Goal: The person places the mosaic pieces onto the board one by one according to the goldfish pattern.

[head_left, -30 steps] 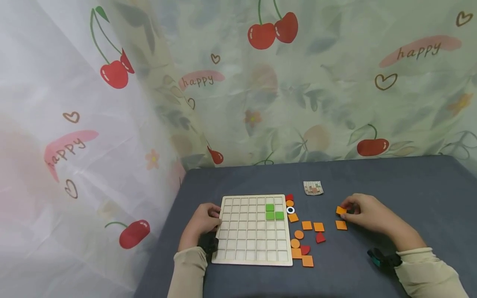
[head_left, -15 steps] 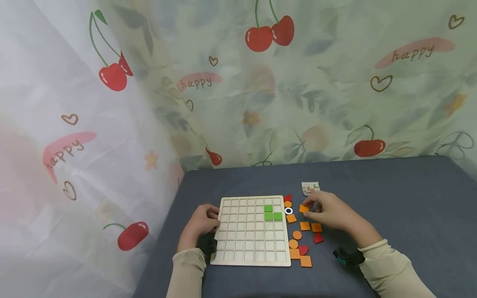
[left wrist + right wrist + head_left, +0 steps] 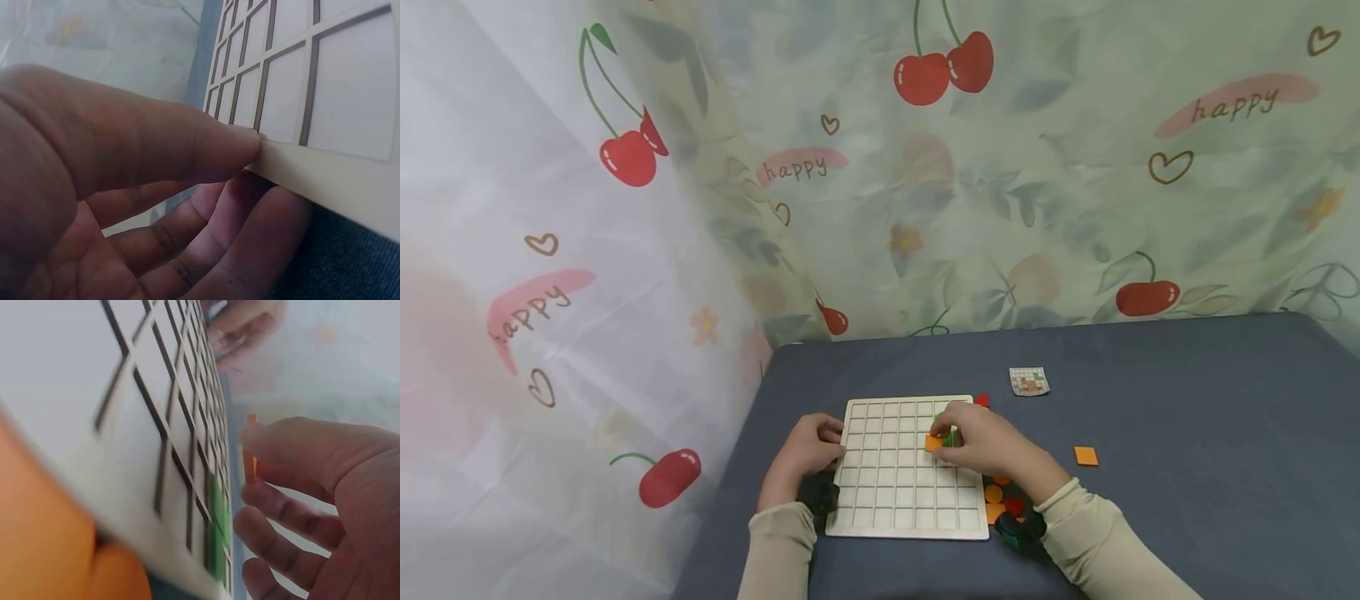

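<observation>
A pale wooden grid board (image 3: 891,467) lies flat on the table. At its left edge my left hand (image 3: 808,448) holds the rim, thumb (image 3: 231,147) on the edge and the other fingers curled below it. My right hand (image 3: 988,437) is over the board's right part and pinches an orange square tile (image 3: 933,442) between thumb and fingers. In the right wrist view that tile (image 3: 250,450) stands on edge, apart from the board. Green square tiles (image 3: 219,528) sit in the grid, partly hidden by the right hand in the head view.
Right of the board lie orange round and square pieces (image 3: 994,493) and red pieces (image 3: 1013,506), partly covered by the right arm. One orange square (image 3: 1086,456) lies farther right. A small printed card (image 3: 1029,382) is behind. A patterned curtain (image 3: 1037,192) hangs beyond the table (image 3: 1187,400).
My right hand has carried the orange square tile leftward from the table's right side, past the loose pieces, to above the board. The left hand has stayed at the board's left edge.
</observation>
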Available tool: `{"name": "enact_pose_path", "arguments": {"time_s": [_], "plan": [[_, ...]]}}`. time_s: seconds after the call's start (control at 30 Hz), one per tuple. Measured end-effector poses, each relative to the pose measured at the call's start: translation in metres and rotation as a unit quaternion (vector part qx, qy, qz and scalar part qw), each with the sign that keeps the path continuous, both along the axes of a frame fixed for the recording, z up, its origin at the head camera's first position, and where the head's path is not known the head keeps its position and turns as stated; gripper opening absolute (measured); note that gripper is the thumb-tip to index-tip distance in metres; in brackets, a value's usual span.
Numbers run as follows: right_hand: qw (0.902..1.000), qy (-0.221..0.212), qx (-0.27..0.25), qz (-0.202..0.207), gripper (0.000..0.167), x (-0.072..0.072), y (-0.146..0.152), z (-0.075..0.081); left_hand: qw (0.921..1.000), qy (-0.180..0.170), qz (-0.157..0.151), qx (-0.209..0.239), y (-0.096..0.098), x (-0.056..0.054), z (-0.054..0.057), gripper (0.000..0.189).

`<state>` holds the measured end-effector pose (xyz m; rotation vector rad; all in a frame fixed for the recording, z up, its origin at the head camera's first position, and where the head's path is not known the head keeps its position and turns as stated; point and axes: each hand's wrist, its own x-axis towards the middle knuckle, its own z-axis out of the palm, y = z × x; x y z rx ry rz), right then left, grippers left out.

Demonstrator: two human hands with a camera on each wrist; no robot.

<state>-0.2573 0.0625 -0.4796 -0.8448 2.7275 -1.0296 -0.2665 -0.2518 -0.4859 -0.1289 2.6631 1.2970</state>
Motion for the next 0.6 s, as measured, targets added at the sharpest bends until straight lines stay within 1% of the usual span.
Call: {"name": "enact_pose_path", "arguments": {"time_s": [0.1, 0.23, 0.6], "plan": [[0.9999, -0.004, 0.016, -0.001, 0.022, -0.001, -0.013, -0.003, 1.0000, 0.000, -0.003, 0.002, -0.001, 0.000, 0.000, 0.037], [0.9998, -0.003, 0.021, 0.007, 0.022, -0.003, -0.021, -0.005, 1.0000, 0.004, -0.007, 0.001, -0.002, 0.000, -0.001, 0.038], [0.9994, 0.008, 0.024, 0.026, 0.015, -0.004, -0.024, -0.009, 1.0000, 0.004, -0.004, -0.001, -0.002, -0.001, -0.003, 0.038]]}}
